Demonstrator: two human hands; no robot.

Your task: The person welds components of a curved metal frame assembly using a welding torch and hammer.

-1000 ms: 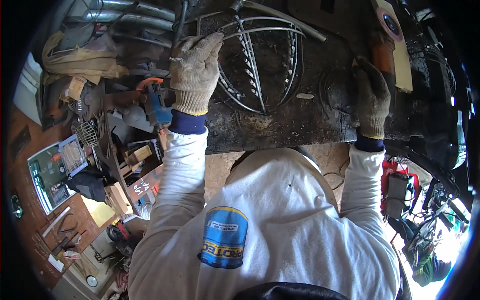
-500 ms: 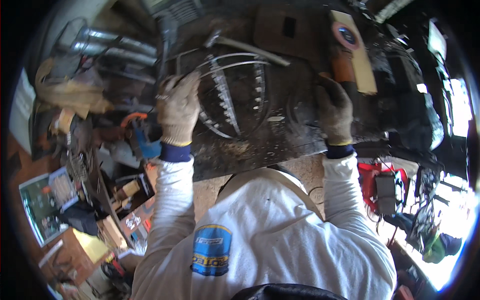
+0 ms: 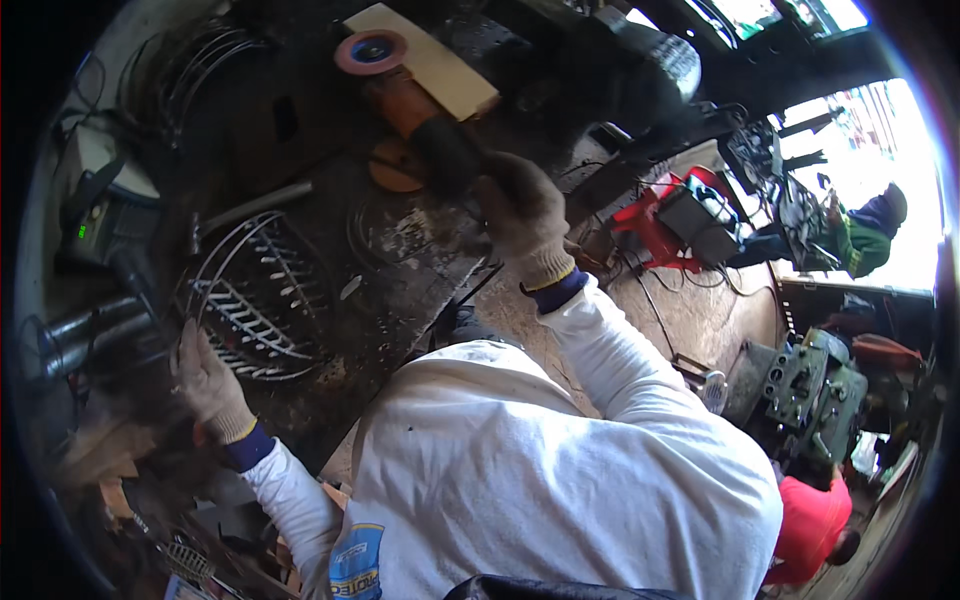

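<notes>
My right hand point(image 3: 525, 215), in a dirty knit glove, is closed around the black rear end of an orange angle grinder point(image 3: 405, 105). The grinder's round disc point(image 3: 370, 52) lies over a pale wooden board point(image 3: 440, 62). My gloved left hand point(image 3: 210, 385) has its fingers loosely stretched beside the left rim of a curved metal frame point(image 3: 240, 320); whether they touch it I cannot tell. Toothed bars cross the frame, which lies on the dark workbench point(image 3: 375, 320). A hammer point(image 3: 250, 207) rests just beyond it.
A brown disc point(image 3: 397, 165) sits beside the grinder. Metal cylinders point(image 3: 90, 335) stand at the left, and bent wire hoops point(image 3: 205, 65) lie at the back. To the right are a red plastic stool point(image 3: 650, 215), a green machine point(image 3: 815, 385) and two other people point(image 3: 868, 235).
The view has swung to the right. My right hand has closed around the grinder's rear end. My left hand has moved down along the metal frame's left side.
</notes>
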